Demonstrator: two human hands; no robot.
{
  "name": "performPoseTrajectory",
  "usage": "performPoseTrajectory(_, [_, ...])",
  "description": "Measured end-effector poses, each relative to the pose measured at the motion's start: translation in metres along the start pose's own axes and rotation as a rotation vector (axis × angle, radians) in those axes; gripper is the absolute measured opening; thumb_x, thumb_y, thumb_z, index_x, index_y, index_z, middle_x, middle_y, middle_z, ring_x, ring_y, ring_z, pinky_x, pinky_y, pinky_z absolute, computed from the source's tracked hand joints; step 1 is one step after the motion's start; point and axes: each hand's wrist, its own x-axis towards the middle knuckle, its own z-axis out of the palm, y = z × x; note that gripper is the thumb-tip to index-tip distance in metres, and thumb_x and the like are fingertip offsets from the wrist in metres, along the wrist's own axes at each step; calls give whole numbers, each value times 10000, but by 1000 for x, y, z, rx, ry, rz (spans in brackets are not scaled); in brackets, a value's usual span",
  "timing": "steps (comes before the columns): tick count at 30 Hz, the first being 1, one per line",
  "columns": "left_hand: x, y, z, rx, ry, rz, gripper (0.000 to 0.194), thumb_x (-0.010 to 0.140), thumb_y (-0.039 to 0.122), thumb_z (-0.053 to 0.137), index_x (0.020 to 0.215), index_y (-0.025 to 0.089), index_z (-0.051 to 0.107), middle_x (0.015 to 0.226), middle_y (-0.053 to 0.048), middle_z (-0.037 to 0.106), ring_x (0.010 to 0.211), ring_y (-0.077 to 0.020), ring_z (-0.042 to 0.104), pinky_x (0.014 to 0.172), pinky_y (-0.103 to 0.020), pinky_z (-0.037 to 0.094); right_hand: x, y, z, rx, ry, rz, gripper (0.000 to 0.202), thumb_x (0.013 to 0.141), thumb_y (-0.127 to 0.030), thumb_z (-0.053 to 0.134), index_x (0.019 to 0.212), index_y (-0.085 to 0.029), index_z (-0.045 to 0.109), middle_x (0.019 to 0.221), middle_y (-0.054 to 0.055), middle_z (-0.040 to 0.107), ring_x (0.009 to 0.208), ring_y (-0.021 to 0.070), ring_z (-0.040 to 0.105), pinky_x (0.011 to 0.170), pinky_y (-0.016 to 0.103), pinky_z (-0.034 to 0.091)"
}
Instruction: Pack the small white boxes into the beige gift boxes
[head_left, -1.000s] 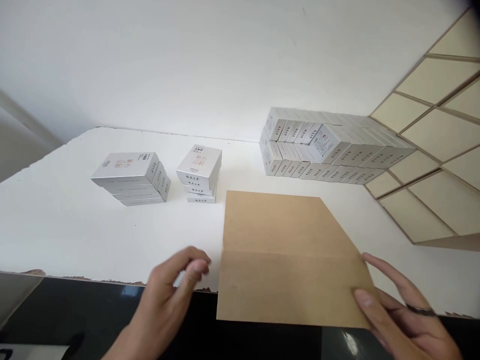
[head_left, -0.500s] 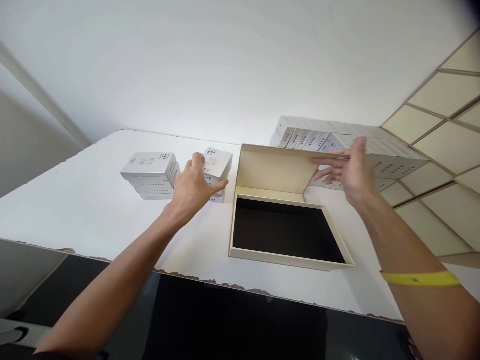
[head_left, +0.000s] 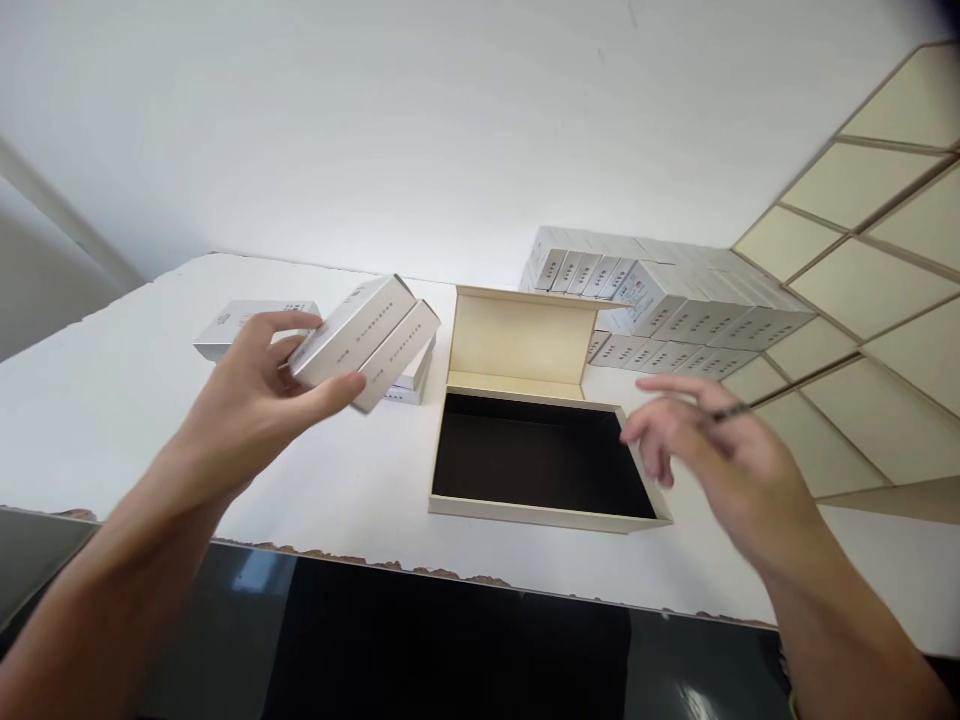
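Note:
Two small white printed cartons point(head_left: 367, 335) are gripped side by side in my left hand point(head_left: 262, 390), tilted and lifted off the table, thumb on the near side and fingers behind. Below and behind them, more white cartons point(head_left: 411, 385) lie stacked, partly hidden. My right hand point(head_left: 712, 440) is off to the right with fingers loosely apart and nothing in them, slightly blurred. It hovers by the right rim of a cream gift box point(head_left: 551, 515) with a black inside. The box's hinged lid point(head_left: 521, 340) stands raised at the back, and nothing lies in the box.
Another white carton stack point(head_left: 255, 315) stands behind my left hand. Many white cartons are piled in rows point(head_left: 675, 310) behind the box. Large cream boxes point(head_left: 885, 300) are stacked along the right. The white table point(head_left: 337, 500) has a chipped front edge.
My left hand has picked up two cartons from the middle stack, tilting them and drawing them left. My right hand has left the lid and come down nearer the box's right rim.

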Motion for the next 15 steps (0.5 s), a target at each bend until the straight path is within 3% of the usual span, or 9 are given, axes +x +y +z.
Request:
performPoseTrajectory(3, [-26, 20, 0, -79, -264, 37, 617, 664, 507, 801, 1202, 313, 568, 975, -28, 704, 634, -212, 674, 451, -274, 514, -42, -4, 15, -21, -40, -119, 442, 884, -441, 710, 1284, -323, 562, 1135, 56, 672, 922, 190, 655, 804, 319, 589])
performPoseTrajectory(5, [-39, 31, 12, -111, -411, 120, 621, 665, 426, 815, 1220, 330, 553, 1040, -18, 692, 745, -216, 694, 518, -260, 558, -50, -6, 27, 51, -102, -143, 675, 833, -468, 770, 1417, -385, 441, 1431, 58, 530, 1210, 240, 587, 992, 380, 548])
performPoseTrajectory(7, [-47, 40, 29, -119, -537, 208, 645, 662, 347, 828, 1229, 345, 520, 1096, -10, 668, 884, -216, 686, 638, -255, 593, -47, -6, 37, 183, -208, -85, 941, 755, -515, 832, 1504, -444, 268, 1582, 38, 369, 1372, 270, 481, 1060, 410, 513])
performPoseTrajectory(9, [-50, 45, 43, -119, -654, 262, 663, 660, 305, 830, 1225, 341, 483, 1077, -5, 658, 918, -206, 666, 701, -258, 595, -40, -4, 43, 322, -311, -2, 1059, 718, -509, 863, 1521, -458, 174, 1578, 43, 383, 1375, 267, 495, 1046, 409, 526])
performPoseTrajectory(11, [-48, 47, 51, -96, -756, 254, 657, 685, 293, 810, 1231, 328, 446, 1026, -1, 660, 891, -199, 659, 709, -269, 590, -36, 0, 42, 379, -365, 55, 1045, 718, -449, 877, 1512, -421, 199, 1504, 60, 473, 1317, 258, 556, 1028, 403, 536])
performPoseTrajectory(15, [-32, 45, 52, 46, -792, 271, 630, 727, 368, 782, 1237, 301, 419, 1040, -22, 657, 904, -225, 659, 723, -315, 583, -43, 10, 20, 167, -265, 91, 1084, 676, -368, 901, 1521, -369, 222, 1438, 92, 516, 1259, 279, 591, 1005, 428, 551])
